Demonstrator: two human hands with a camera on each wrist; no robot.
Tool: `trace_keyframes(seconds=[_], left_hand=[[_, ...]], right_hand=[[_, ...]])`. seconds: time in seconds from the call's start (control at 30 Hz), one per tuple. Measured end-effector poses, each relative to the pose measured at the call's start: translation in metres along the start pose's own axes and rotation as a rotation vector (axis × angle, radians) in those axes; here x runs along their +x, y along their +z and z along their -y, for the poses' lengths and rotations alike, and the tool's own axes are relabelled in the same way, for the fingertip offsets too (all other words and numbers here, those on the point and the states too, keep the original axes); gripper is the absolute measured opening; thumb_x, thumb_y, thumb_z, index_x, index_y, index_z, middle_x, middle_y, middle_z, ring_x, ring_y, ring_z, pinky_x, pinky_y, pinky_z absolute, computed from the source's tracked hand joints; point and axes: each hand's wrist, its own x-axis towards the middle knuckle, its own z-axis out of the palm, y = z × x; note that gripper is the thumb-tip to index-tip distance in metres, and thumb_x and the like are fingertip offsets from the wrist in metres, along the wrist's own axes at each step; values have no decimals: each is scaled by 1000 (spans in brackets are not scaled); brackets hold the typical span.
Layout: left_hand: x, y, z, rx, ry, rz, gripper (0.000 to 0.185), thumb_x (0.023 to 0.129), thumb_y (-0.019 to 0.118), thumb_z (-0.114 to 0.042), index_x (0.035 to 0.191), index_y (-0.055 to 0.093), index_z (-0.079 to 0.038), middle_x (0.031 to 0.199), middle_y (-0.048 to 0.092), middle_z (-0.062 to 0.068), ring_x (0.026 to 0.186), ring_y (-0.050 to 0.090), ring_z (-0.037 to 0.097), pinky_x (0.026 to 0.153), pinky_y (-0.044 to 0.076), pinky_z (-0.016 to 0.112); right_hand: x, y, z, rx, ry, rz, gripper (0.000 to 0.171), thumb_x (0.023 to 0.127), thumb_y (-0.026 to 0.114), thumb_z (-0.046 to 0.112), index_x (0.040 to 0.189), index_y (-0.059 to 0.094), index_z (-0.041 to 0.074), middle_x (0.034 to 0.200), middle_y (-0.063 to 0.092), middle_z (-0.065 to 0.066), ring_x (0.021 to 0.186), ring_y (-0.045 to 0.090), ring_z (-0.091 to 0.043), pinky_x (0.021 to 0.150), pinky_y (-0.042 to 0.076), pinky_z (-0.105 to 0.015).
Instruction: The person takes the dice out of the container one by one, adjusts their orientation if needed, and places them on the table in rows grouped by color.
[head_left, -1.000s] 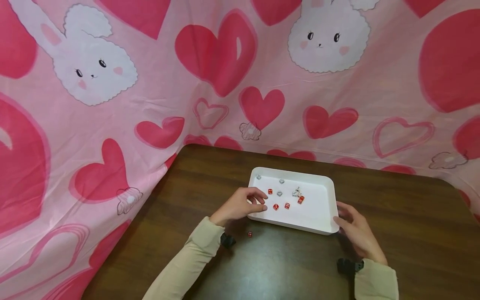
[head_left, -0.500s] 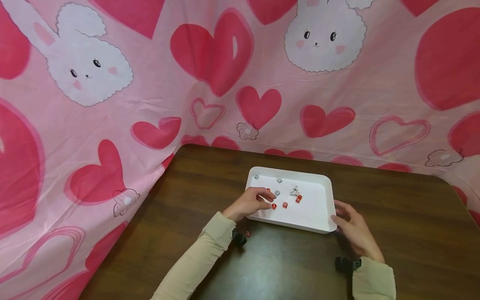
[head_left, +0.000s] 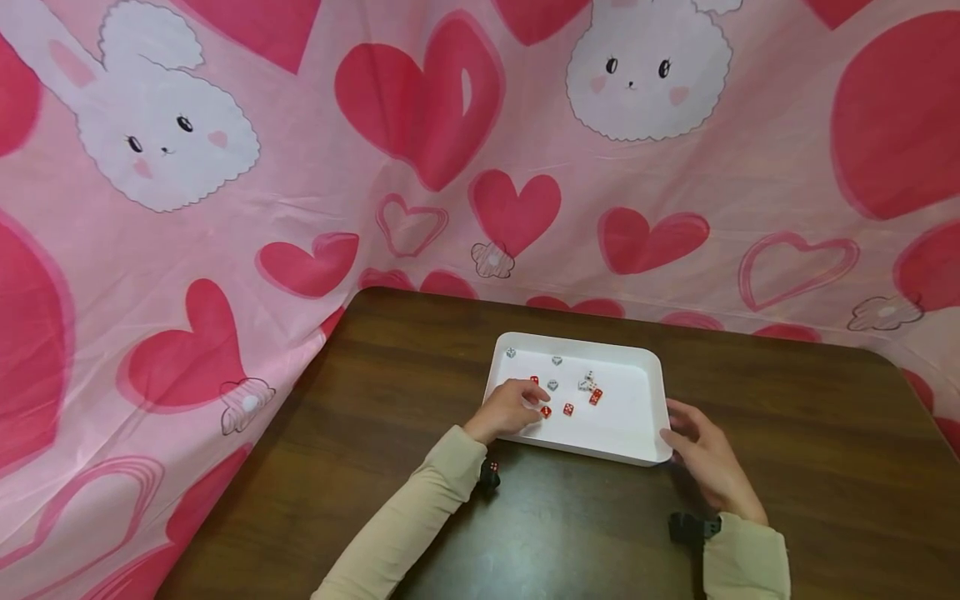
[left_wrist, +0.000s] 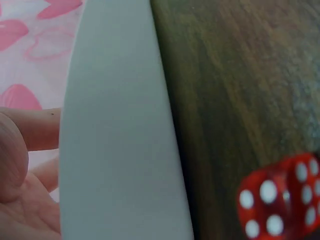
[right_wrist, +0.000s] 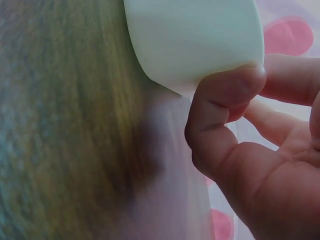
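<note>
A shallow white tray point(head_left: 618, 425) lies on the table with several red and clear dice in it. My left hand point(head_left: 513, 406) reaches over its front left wall, thumb and fingers parted, the tips right beside a red die point(head_left: 546, 412). Another red die point(head_left: 568, 409) lies just to the right. In the left wrist view the tray wall point(left_wrist: 117, 125) hides the fingertips. My right hand point(head_left: 705, 454) holds the tray's right front corner, thumb bent against the wall point(right_wrist: 200, 40) in the right wrist view.
One red die point(left_wrist: 280, 200) lies on the dark wooden table point(head_left: 420, 367) outside the tray, close to the left wrist. Clear dice point(head_left: 585, 385) cluster near the tray's middle. A pink cloth point(head_left: 300, 167) with hearts and rabbits hangs behind and to the left.
My left hand has moved right and further over the tray, towards the red die. My right hand stays at the tray's corner. The view has shifted slightly.
</note>
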Motion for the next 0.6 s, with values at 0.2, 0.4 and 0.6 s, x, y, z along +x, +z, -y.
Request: trace_keyframes(seconds=[0.2,0.4,0.6], left_hand=[[3,6,-1,39,-56,3,25,76,66,2,99,71,-6,81,59,5,72,49,13,61,40,22],[6,11,3,104,-46,28,31,74,66,1,104,69,-8,74,50,0,69,45,13,60,37,22],[6,12,1,144,-34,51,31,75,66,1,104,69,-9,74,48,1,68,43,13,59,34,22]], right_hand=[[1,1,0,9,7,-9,60,100,52,20,150,25,1,138,39,-30,109,49,-33,76,50,-27],[2,2,0,14,15,-19,60,100,52,20,150,26,1,137,39,-29,108,48,-32,75,50,-27],[3,1,-1,10,18,-18,60,100,51,21,150,25,1,138,38,-29,108,48,-32,76,50,-27]])
